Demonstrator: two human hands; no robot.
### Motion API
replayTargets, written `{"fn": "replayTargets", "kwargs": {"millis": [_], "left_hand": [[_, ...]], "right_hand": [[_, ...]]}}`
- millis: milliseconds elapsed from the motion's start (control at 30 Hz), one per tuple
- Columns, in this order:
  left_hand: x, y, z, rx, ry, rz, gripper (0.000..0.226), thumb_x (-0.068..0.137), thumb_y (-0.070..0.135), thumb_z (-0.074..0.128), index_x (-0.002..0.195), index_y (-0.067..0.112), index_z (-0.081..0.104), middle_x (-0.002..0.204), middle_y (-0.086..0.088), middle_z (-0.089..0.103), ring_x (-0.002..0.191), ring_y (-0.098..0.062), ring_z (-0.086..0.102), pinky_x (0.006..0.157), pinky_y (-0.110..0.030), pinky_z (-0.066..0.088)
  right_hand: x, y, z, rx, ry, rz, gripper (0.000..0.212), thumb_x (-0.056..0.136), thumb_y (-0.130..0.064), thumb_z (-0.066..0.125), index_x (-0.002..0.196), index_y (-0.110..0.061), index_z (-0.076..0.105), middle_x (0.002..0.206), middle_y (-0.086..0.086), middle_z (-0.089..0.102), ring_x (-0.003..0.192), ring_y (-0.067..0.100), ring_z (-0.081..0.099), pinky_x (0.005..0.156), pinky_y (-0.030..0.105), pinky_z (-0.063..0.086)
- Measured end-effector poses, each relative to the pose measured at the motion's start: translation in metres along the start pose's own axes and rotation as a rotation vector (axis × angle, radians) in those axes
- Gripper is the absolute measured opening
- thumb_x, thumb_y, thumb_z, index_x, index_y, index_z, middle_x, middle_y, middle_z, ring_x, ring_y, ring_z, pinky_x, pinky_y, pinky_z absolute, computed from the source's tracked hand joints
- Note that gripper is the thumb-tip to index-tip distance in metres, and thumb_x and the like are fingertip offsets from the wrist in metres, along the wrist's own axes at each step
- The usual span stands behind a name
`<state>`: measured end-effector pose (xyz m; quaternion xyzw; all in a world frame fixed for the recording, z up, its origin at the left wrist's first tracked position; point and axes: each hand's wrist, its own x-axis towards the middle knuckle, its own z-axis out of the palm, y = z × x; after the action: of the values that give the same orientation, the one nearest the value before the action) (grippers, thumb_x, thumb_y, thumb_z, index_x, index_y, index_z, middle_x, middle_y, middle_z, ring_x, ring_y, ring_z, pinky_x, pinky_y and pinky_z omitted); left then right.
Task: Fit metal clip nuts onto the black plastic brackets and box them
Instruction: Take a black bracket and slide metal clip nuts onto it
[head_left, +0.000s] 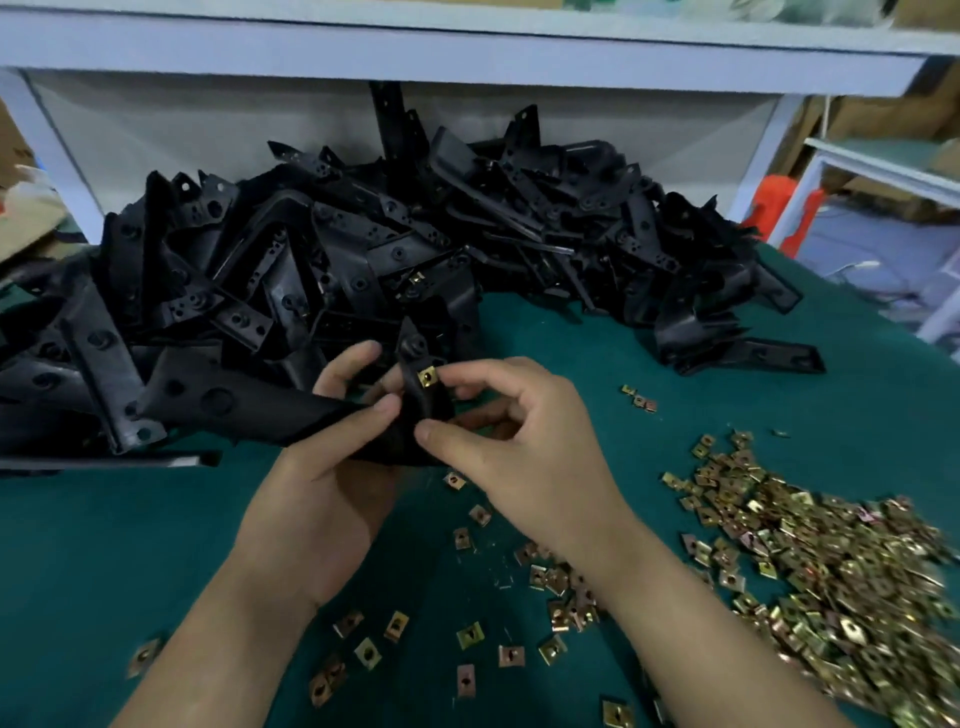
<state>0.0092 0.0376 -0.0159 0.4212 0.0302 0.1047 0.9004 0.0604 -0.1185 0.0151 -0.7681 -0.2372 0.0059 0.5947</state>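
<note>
Looking down from the head camera, both hands meet over the green table cover (104, 545). The left hand (332, 467) grips a long black plastic bracket (249, 405) from below, with its fingers curled round it and its thumb on top. The right hand (519, 441) pinches the raised end of the same bracket. Its thumb presses low on the plastic and its first finger curls up by a gold clip nut (427, 375). That clip nut sits on the bracket's tip, between the fingertips of the two hands. The bracket's long part sticks out to the left, past the left hand. Behind the hands lies a big pile of brackets (363, 249). A heap of clip nuts (831, 571) lies to the right of the right arm, and loose ones are scattered under both wrists.
</note>
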Motion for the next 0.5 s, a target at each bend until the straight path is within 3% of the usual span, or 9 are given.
{"fn": "replayTargets", "kwargs": {"millis": [133,267,333,500], "left_hand": [[-0.003,0.016,0.011,0.089,0.120,0.178,0.041,0.091,0.015,0.061,0.124,0.039,0.066,0.132,0.003,0.068,0.123,-0.018,0.064,0.094,-0.042,0.053],[-0.012,0.013,0.045,0.182,0.173,0.333,0.043,0.094,0.009,0.058,0.123,0.042,0.058,0.122,0.005,0.068,0.114,-0.012,0.067,0.081,-0.032,0.060],[-0.018,0.002,0.073,0.249,0.167,0.346,0.041,0.099,0.005,0.056,0.120,0.040,0.059,0.119,0.002,0.068,0.115,-0.015,0.068,0.086,-0.031,0.060],[-0.041,-0.044,0.146,0.282,0.071,0.252,0.034,0.100,0.006,0.059,0.117,0.034,0.063,0.111,0.007,0.072,0.109,-0.012,0.070,0.087,-0.026,0.059]], "right_hand": [[-0.004,-0.011,-0.030,-0.063,0.086,-0.040,0.033,0.077,-0.026,0.085,0.107,-0.034,0.074,0.099,-0.015,0.060,0.085,0.003,0.068,0.070,0.012,0.047],[-0.019,-0.020,-0.071,-0.158,0.229,-0.056,0.034,0.077,-0.024,0.086,0.106,-0.037,0.074,0.100,-0.015,0.060,0.079,0.001,0.069,0.064,0.009,0.045],[-0.034,-0.023,-0.095,-0.185,0.302,-0.054,0.034,0.076,-0.021,0.086,0.102,-0.040,0.074,0.098,-0.013,0.061,0.076,-0.001,0.067,0.058,0.008,0.044],[-0.099,-0.025,-0.167,-0.172,0.528,0.011,0.038,0.075,-0.018,0.085,0.096,-0.047,0.075,0.087,-0.015,0.066,0.070,0.003,0.063,0.067,0.022,0.049]]}}
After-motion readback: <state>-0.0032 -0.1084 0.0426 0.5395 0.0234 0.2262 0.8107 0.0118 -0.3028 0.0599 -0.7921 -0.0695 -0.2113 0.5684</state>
